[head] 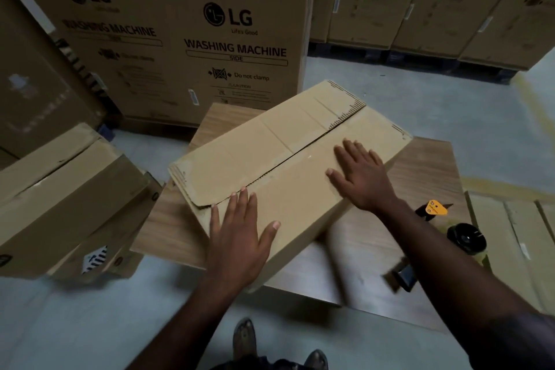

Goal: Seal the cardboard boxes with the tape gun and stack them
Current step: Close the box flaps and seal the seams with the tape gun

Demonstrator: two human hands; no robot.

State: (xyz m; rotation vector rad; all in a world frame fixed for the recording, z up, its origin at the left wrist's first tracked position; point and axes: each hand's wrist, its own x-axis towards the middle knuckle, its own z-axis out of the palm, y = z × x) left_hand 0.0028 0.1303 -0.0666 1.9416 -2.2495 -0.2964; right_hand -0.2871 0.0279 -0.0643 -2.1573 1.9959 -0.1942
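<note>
On the wooden tabletop (168, 219) we press both flat, empty hands, left hand (237, 234) and right hand (360, 174), onto the cardboard box (285, 153); the tape gun (444, 234) lies nearer our right.

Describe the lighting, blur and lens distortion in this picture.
Head view: dim, darker toward the corners; the box under the left hand and right hand is sharp; the tape gun and the table's near edge are smeared by blur; the far cartons look soft, and the wide lens tilts them.
</note>
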